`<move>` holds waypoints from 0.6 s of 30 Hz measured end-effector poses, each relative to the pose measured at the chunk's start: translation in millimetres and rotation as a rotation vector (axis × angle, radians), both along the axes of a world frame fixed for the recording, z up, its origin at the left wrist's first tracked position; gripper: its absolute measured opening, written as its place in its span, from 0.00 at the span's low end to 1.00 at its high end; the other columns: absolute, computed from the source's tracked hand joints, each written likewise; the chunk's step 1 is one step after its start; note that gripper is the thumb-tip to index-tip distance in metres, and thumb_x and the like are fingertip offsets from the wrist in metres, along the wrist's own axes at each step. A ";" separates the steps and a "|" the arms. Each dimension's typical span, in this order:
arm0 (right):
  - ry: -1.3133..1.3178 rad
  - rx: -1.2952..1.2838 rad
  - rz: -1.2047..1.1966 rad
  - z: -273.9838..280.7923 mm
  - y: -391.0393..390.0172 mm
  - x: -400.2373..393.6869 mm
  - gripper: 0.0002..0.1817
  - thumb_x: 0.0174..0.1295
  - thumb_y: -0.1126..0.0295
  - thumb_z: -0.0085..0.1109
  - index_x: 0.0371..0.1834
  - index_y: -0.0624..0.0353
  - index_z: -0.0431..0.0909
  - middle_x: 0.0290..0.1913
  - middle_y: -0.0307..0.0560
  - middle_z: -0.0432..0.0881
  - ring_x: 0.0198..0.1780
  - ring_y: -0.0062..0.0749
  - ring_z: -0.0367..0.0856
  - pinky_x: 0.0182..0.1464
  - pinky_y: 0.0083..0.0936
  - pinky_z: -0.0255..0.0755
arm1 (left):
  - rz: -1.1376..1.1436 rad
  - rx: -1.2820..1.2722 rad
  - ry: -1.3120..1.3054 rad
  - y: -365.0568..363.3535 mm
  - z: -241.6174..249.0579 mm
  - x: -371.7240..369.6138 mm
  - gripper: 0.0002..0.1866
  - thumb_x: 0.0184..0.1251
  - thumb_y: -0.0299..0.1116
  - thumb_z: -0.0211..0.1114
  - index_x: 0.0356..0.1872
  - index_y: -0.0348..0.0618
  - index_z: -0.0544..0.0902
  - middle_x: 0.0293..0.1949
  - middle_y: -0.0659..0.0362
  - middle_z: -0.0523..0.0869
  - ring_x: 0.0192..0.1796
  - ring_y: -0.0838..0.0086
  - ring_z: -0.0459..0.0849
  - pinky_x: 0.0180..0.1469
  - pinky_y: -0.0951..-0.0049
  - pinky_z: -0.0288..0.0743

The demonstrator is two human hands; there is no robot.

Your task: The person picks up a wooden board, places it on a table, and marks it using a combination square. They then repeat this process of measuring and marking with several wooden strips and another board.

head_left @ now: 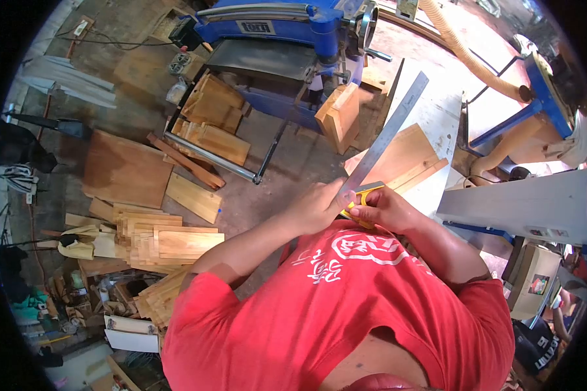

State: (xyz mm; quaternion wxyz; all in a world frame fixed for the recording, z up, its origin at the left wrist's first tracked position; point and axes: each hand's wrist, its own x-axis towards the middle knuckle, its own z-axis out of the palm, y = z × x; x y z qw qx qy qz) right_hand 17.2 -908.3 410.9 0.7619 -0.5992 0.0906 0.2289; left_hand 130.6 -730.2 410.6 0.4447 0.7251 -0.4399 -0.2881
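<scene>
A long steel ruler [392,124] slants up and away to the right, its lower end in my left hand [323,205], whose fingers are closed around it. Close beside it, my right hand [392,212] is closed on a small yellow tool with a grey edge [370,189]; its exact kind is hard to make out. Both hands meet in front of the red shirt [332,300]. Beyond them, a pale wooden board [398,153] lies on a white surface [447,117] and passes behind the ruler.
A blue machine [261,26] with a handwheel [366,29] stands ahead, stacked wooden blocks [339,117] near it. A roller bar [212,156] juts toward me. Piled boards [166,238] and a brown panel [124,169] lie left. A hose [476,58] hangs at right.
</scene>
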 end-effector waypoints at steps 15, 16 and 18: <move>0.055 0.024 -0.123 6.7 14.2 -14.2 0.11 0.64 0.72 0.63 0.48 0.62 0.78 0.40 0.36 0.81 0.39 0.16 0.76 0.39 0.17 0.71 | -0.076 -0.039 -0.188 9.0 -0.1 -3.3 0.29 0.75 0.52 0.48 0.40 0.26 0.75 0.22 0.38 0.77 0.27 0.42 0.80 0.25 0.53 0.68; 0.070 0.025 -0.137 4.3 17.9 -15.5 0.11 0.64 0.72 0.63 0.48 0.62 0.78 0.40 0.36 0.81 0.39 0.16 0.76 0.39 0.17 0.71 | -0.090 -0.039 -0.173 10.1 -1.5 -4.8 0.29 0.75 0.52 0.48 0.40 0.26 0.75 0.22 0.38 0.77 0.27 0.42 0.80 0.25 0.53 0.68; -0.081 -0.025 -0.213 -1.2 24.6 -14.8 0.09 0.62 0.75 0.64 0.43 0.62 0.77 0.37 0.35 0.80 0.37 0.15 0.75 0.38 0.16 0.71 | -0.060 -0.016 -0.192 10.0 -1.0 -5.0 0.25 0.75 0.51 0.48 0.37 0.33 0.74 0.21 0.41 0.78 0.28 0.43 0.80 0.27 0.49 0.69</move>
